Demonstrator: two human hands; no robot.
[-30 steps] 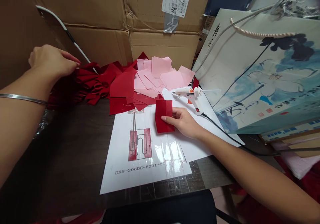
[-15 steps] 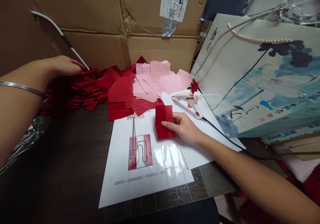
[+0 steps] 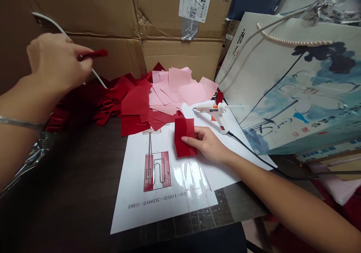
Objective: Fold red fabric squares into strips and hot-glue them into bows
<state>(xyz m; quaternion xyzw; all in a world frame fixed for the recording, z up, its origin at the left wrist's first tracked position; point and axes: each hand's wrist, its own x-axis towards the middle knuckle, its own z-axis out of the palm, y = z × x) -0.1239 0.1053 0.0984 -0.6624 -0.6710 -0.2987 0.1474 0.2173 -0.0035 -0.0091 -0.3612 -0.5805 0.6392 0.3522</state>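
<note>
The left hand (image 3: 55,61) is raised above the table (image 3: 70,166), its fingers (image 3: 80,57) pinched tight on a narrow red strip (image 3: 94,53), held clear of a heap of folded red pieces (image 3: 105,108). The right hand (image 3: 207,144) lies on a red square (image 3: 184,137), its fingers (image 3: 191,141) flat and close together on the square's face, not visibly gripping it. That square sits on a white printed sheet (image 3: 132,185), just above a red-and-white diagram (image 3: 157,171).

So far, a sizeable heap of red pieces is folded. Beyond it, flat red squares (image 3: 135,100) and pink squares (image 3: 180,87) lie unfolded in overlapping piles. A white glue gun (image 3: 210,108) rests untouched on the paper beside the right hand, its black cord (image 3: 254,151) trailing off to the right.
</note>
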